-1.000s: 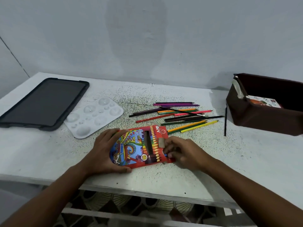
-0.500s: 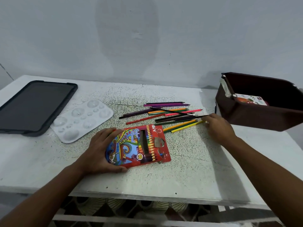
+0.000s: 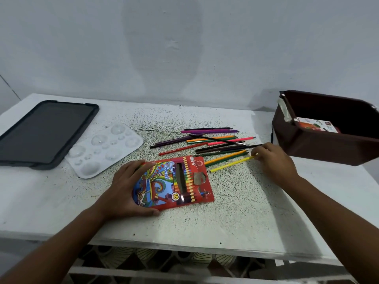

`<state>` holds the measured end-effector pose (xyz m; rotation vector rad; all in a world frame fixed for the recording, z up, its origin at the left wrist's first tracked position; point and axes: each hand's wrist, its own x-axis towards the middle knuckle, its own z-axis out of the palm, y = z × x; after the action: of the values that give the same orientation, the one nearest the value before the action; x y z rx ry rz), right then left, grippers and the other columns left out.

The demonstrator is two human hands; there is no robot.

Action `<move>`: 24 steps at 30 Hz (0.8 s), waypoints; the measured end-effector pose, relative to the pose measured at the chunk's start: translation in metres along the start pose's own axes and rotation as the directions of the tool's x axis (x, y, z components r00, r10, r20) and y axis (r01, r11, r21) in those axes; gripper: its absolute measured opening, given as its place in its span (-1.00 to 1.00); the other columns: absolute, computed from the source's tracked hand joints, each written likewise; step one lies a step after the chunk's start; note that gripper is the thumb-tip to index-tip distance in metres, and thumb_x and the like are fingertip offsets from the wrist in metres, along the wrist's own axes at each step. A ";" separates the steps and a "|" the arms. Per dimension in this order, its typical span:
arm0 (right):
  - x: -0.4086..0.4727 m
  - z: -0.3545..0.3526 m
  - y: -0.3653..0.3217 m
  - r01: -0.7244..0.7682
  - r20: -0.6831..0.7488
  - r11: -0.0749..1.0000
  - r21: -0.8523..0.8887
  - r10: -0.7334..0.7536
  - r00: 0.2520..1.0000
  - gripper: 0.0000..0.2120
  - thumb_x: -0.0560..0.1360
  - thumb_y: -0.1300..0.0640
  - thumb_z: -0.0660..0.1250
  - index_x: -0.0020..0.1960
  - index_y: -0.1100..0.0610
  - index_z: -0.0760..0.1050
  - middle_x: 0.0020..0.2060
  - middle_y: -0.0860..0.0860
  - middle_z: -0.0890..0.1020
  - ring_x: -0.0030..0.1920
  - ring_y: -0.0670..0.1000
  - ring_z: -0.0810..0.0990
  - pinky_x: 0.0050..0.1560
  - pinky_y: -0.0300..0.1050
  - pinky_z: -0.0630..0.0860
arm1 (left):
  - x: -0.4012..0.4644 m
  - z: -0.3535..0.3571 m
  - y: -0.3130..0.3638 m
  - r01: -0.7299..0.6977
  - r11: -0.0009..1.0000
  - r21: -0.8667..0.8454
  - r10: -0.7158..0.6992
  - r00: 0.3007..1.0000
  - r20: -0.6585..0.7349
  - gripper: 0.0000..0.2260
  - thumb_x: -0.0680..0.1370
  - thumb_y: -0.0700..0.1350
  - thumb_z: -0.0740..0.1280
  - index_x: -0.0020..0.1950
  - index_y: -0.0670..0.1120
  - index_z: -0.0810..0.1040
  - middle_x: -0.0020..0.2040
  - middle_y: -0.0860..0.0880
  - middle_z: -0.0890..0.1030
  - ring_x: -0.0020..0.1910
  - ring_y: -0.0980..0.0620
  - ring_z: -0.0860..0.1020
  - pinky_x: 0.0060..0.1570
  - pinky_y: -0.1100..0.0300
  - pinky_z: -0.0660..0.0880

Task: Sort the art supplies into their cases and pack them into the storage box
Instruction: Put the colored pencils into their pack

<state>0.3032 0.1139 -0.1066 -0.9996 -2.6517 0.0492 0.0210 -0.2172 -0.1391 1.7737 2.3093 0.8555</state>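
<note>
Black tray (image 3: 44,132) and white palette (image 3: 104,149) lay unpacked, left hand (image 3: 127,187) gripped the mostly unfilled red pencil case (image 3: 174,181), loose pencils (image 3: 207,143) remained, right hand (image 3: 274,160) apparently pinched the yellow pencil (image 3: 229,165), brown storage box (image 3: 328,128) held one carton.

We see bare desk (image 3: 235,212) in front of the pencil case (image 3: 174,181) and to its right. Behind it the loose pencils (image 3: 205,144) bar the way; the storage box (image 3: 320,148) walls the right, palette (image 3: 104,150) and tablet (image 3: 43,132) the left.
</note>
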 end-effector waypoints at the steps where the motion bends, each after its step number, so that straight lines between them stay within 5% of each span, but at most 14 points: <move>1: -0.001 0.000 0.001 0.008 -0.013 1.000 0.019 -0.008 1.000 -0.86 0.48 0.23 0.39 0.00 0.04 0.58 -0.08 0.04 0.56 0.01 0.18 0.49 -0.25 -0.09 0.41 | 0.000 0.000 0.000 0.004 1.000 -0.002 -0.004 1.000 0.004 0.03 0.12 0.52 0.42 0.50 0.15 0.23 0.44 0.03 0.30 0.45 0.01 0.21 0.39 -0.03 0.16; 6: -0.010 -0.003 -0.013 0.117 -0.005 0.989 0.087 -0.117 0.993 -0.81 0.43 0.30 0.43 -0.03 0.06 0.60 -0.14 0.06 0.55 -0.10 0.17 0.51 -0.23 0.00 0.50 | 0.000 0.000 0.000 0.019 1.000 -0.009 -0.019 1.000 0.017 0.03 0.12 0.51 0.43 0.50 0.17 0.21 0.45 0.05 0.28 0.46 0.00 0.20 0.41 -0.06 0.18; 13: -0.036 -0.005 -0.089 0.353 0.123 0.897 0.267 -0.395 0.910 -0.77 0.44 0.25 0.43 0.09 0.16 0.62 -0.10 0.08 0.58 -0.09 0.05 0.51 -0.18 -0.14 0.41 | 0.000 0.000 -0.001 0.035 0.999 -0.012 -0.035 0.999 0.023 0.04 0.11 0.52 0.43 0.50 0.21 0.18 0.46 0.05 0.27 0.47 -0.02 0.20 0.41 -0.15 0.22; 16: -0.046 -0.003 -0.117 0.368 0.197 0.843 0.393 -0.468 0.861 -0.72 0.42 0.25 0.44 0.13 0.18 0.59 -0.01 0.05 0.59 -0.06 -0.02 0.54 -0.06 -0.33 0.46 | -0.001 0.000 -0.002 0.027 1.000 -0.002 -0.027 0.999 0.025 0.04 0.12 0.51 0.44 0.50 0.18 0.20 0.46 0.04 0.28 0.47 -0.02 0.20 0.41 -0.18 0.23; 18: -0.049 -0.001 -0.128 0.340 0.211 0.824 0.453 -0.470 0.857 -0.76 0.45 0.30 0.39 0.12 0.22 0.60 0.00 0.00 0.56 -0.06 -0.12 0.49 -0.06 -0.58 0.29 | -0.002 0.000 -0.001 0.020 1.000 -0.001 -0.020 1.000 0.018 0.03 0.13 0.51 0.43 0.50 0.15 0.21 0.46 0.04 0.28 0.47 -0.01 0.20 0.41 -0.17 0.23; 24: -0.052 0.006 -0.130 0.196 0.227 0.853 0.484 -0.338 0.913 -0.80 0.53 0.26 0.29 0.11 0.12 0.61 -0.08 -0.11 0.53 -0.09 -0.10 0.52 -0.14 -0.56 0.27 | -0.002 0.000 -0.001 0.008 1.000 -0.009 -0.007 1.000 0.007 0.02 0.13 0.50 0.43 0.49 0.18 0.19 0.45 0.04 0.29 0.47 -0.02 0.20 0.41 -0.16 0.22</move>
<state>0.2557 -0.0179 -0.1085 -0.4863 -2.8211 0.7828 0.0204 -0.2190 -0.1404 1.7605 2.3026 0.8559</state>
